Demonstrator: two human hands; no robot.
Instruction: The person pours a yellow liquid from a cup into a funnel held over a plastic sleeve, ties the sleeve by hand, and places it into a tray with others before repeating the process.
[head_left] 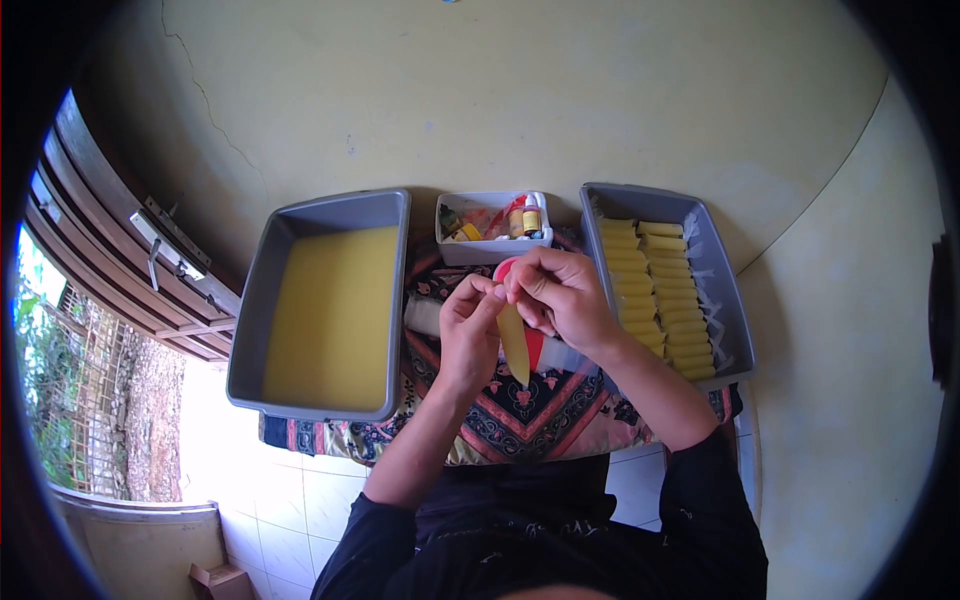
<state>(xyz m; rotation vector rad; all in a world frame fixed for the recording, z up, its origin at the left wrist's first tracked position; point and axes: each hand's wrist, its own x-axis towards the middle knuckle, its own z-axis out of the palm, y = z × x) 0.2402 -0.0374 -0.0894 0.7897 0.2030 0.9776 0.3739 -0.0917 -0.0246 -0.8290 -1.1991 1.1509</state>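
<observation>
A slim clear plastic bag [514, 345] filled with yellow liquid hangs from my fingers over the middle of the table. My left hand [470, 328] is closed in a pinch at the bag's top. My right hand [566, 297] is closed at the same spot, its fingertips meeting the left ones. The bag's neck is mostly hidden by the fingers. Just behind the hands shows part of a round red-pink thing [504, 268]; I cannot make out its kind. Beneath the right hand lie something red [535, 350] and some clear plastic [565, 360].
A grey tub [400, 300] of yellow liquid stands at left. Another grey tub [735, 320] at right holds rows of filled yellow bags. Between them sits a white box [470, 252] with small bottles. A patterned cloth [520, 420] covers the table; whitish plastic [422, 316] lies on it.
</observation>
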